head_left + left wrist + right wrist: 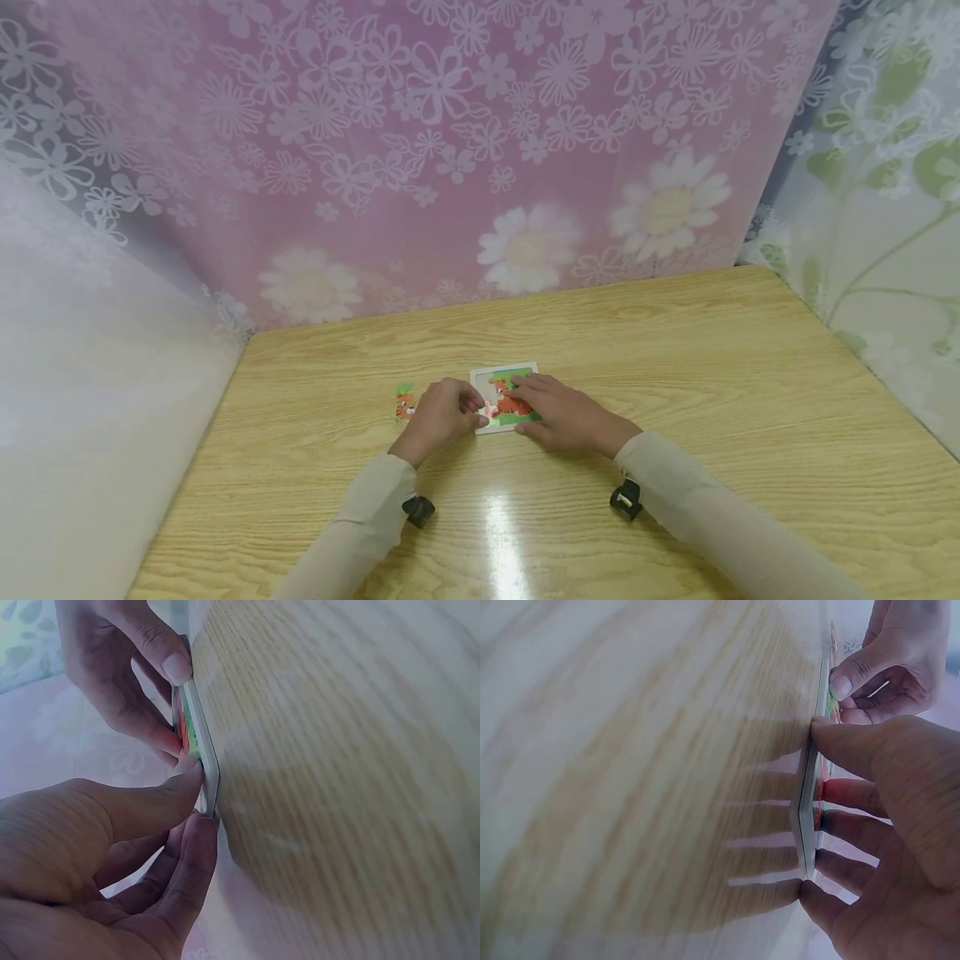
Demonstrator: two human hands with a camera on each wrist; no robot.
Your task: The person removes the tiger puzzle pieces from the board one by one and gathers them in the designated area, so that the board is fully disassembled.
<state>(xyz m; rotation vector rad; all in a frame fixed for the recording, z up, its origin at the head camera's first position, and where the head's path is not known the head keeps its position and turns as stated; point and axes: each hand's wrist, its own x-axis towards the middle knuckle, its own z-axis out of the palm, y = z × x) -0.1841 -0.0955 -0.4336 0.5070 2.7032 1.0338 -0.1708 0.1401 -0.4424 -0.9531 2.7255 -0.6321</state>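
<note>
A small picture puzzle in a white-edged tray (507,367) lies on the wooden table, showing an orange tiger on green. At its left front corner my left hand (444,414) has bent fingers and pinches a puzzle piece (834,695), mostly hidden by the thumb and fingers. My right hand (566,414) rests across the tray's right side. In the right wrist view its fingers (855,825) are spread and touch the pieces and rim, while the thumb lies at the front edge. A grey part of the tray's floor shows at upper left.
Left of the tray, partly behind my left hand, a loose puzzle piece (405,402) with a tiger face lies on the table (645,333). Flowered curtains (450,167) hang along the table's back and sides. Dark wrist devices (626,500) sit below both sleeves.
</note>
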